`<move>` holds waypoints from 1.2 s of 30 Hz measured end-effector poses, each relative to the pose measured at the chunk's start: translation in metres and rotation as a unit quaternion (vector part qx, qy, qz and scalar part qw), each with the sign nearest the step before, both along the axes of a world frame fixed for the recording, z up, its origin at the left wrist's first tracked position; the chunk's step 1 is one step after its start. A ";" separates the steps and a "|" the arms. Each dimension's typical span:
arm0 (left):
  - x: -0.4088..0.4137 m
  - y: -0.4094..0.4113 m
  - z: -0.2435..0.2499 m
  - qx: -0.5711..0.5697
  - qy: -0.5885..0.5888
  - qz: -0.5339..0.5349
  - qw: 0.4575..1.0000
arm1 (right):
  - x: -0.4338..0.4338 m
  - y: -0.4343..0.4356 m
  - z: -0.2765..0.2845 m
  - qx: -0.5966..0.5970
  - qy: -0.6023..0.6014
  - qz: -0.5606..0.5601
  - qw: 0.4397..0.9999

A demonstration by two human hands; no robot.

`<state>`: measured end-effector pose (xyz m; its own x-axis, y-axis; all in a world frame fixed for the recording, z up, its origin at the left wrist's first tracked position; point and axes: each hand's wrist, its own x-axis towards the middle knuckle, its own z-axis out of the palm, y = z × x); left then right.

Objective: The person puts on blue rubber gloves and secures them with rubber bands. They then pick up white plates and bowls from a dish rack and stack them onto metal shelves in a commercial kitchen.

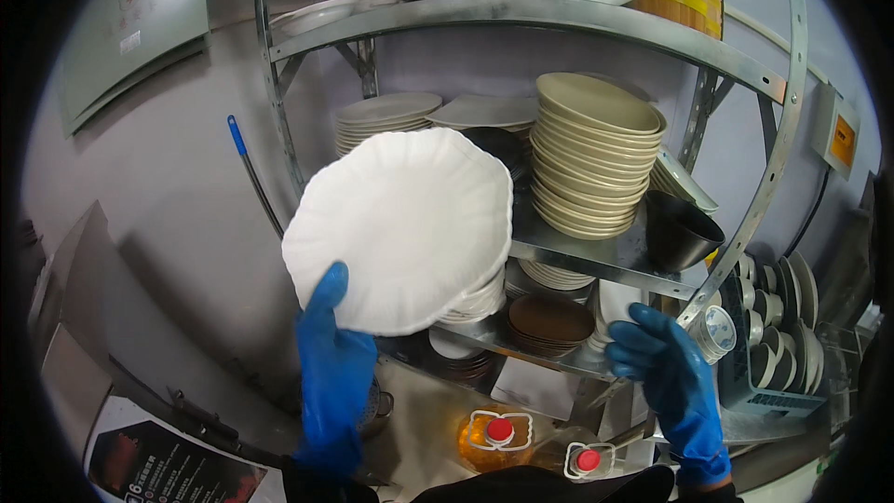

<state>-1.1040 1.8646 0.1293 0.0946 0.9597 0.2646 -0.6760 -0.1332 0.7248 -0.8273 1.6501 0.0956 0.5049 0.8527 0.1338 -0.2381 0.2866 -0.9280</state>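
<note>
A large white plate with a scalloped rim (pixel 412 223) is held up by my left hand (pixel 335 335), which wears a blue rubber glove. The thumb lies over the plate's lower left edge; the other fingers are hidden behind it. My right hand (pixel 653 346), gloved the same way, holds nothing and has its fingers apart, in front of the lower shelf. Behind the plate stands a metal shelf rack (pixel 601 258). A tall stack of cream bowls (pixel 590 161) rests on its middle shelf, beside a black bowl (pixel 681 230).
White plates (pixel 387 108) stand stacked at the back of the middle shelf. Brown oval plates (pixel 548 321) lie lower down. At right is a dish rack (pixel 782 342) full of bowls and plates. An oil bottle (pixel 496 440) stands on the floor. A blue-tipped pole (pixel 241 140) leans left.
</note>
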 end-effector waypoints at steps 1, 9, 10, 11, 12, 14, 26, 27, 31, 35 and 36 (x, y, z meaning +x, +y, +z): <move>0.003 0.009 0.006 0.014 -0.004 -0.007 1.000 | 0.012 -0.011 -0.007 0.007 0.016 -0.017 1.000; 0.049 0.093 0.050 0.108 0.005 -0.058 0.992 | 0.062 -0.092 -0.040 0.045 0.139 -0.118 0.982; 0.055 0.109 0.054 0.133 0.018 -0.081 0.988 | 0.057 -0.098 -0.038 0.037 0.133 -0.146 0.979; 0.051 0.127 0.057 0.158 0.031 -0.094 0.982 | 0.052 -0.098 -0.036 0.028 0.127 -0.165 0.978; 0.054 0.149 0.061 0.178 0.041 -0.119 0.976 | 0.049 -0.100 -0.038 0.023 0.139 -0.187 0.972; 0.086 0.177 0.069 0.155 0.031 -0.129 0.979 | 0.038 -0.111 -0.040 0.022 0.145 -0.244 0.959; 0.214 0.304 0.064 0.033 0.020 -0.187 0.982 | -0.028 -0.118 -0.045 0.112 0.215 -0.364 0.899; 0.222 0.308 0.062 0.030 0.016 -0.200 0.979 | -0.030 -0.123 -0.048 0.125 0.221 -0.362 0.897; 0.250 0.310 0.065 -0.017 0.006 -0.218 0.976 | -0.039 -0.126 -0.053 0.135 0.218 -0.419 0.871; 0.254 0.333 0.064 0.007 0.030 -0.226 0.974 | -0.042 -0.119 -0.057 0.133 0.216 -0.418 0.872; 0.263 0.333 0.067 -0.018 0.027 -0.231 0.972 | -0.045 -0.117 -0.056 0.098 0.206 -0.460 0.858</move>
<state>-0.8412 2.1979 0.1959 0.5313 0.8195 0.2147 -0.6183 0.2019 0.7595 -0.8724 1.5333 0.0399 0.9912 0.0489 -0.1229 -0.1238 0.6698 -0.7321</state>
